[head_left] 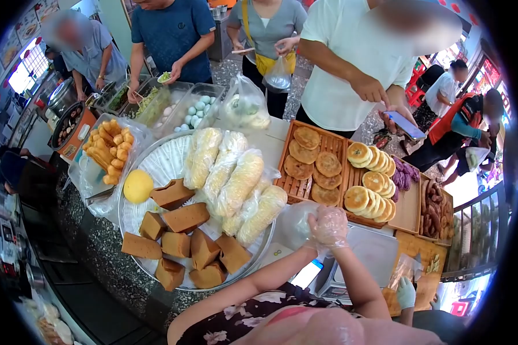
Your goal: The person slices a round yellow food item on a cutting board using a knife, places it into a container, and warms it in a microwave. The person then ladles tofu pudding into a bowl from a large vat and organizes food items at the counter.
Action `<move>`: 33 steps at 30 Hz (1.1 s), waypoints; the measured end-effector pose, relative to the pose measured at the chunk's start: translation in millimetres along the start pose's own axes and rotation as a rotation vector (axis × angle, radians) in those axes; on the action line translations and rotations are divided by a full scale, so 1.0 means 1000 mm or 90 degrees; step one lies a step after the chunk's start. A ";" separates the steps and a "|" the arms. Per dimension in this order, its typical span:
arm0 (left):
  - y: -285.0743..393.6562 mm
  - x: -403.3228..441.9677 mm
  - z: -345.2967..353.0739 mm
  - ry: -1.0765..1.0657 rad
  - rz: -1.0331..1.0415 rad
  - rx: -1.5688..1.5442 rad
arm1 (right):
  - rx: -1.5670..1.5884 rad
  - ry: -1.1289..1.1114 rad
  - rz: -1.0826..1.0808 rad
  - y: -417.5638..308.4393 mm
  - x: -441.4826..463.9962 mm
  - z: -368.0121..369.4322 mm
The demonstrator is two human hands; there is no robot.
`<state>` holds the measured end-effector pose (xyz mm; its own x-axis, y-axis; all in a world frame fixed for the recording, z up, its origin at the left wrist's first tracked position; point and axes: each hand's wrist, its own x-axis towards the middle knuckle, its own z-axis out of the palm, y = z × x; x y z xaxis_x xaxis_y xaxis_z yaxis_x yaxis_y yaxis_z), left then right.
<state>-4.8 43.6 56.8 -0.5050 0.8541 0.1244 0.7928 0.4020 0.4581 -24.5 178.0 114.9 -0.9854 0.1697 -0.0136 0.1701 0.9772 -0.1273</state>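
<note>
My left hand [315, 234] and my right hand [332, 223] meet above the counter, both in thin clear plastic gloves. Their fingers are closed together at the side of a puffed clear plastic bag [297, 224]; the right hand covers much of the left. What the bag contains is not visible. Under my forearms are a scale with a metal pan [369, 253] and a phone with a lit screen [307, 273]. Left of the bag, plastic-wrapped yellow rolls [240, 183] and brown cake blocks [202, 248] lie on a big round white tray [147, 160].
Wooden trays [343, 167] hold round flatbreads [360, 198], purple pieces [406, 174] and sausages [434, 210]. Fried dough sticks [109, 146] and tubs of eggs [198, 112] stand at left. Several people face the counter, one touching a phone [404, 125]. A co-worker's gloved hand [406, 293] is at lower right.
</note>
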 end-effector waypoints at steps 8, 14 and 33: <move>-0.001 -0.001 0.000 0.000 0.003 -0.011 | 0.035 -0.048 0.015 0.001 0.000 -0.003; -0.001 -0.002 0.001 0.000 0.004 -0.019 | 0.042 -0.036 0.019 0.001 0.000 0.000; 0.004 -0.004 -0.004 0.014 0.008 -0.019 | 0.028 -0.010 -0.005 0.006 0.000 0.009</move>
<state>-1.0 40.8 62.0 -0.5030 0.8513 0.1492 0.7884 0.3812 0.4827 -23.9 183.2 104.9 -0.9869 0.1589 -0.0283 0.1614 0.9720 -0.1707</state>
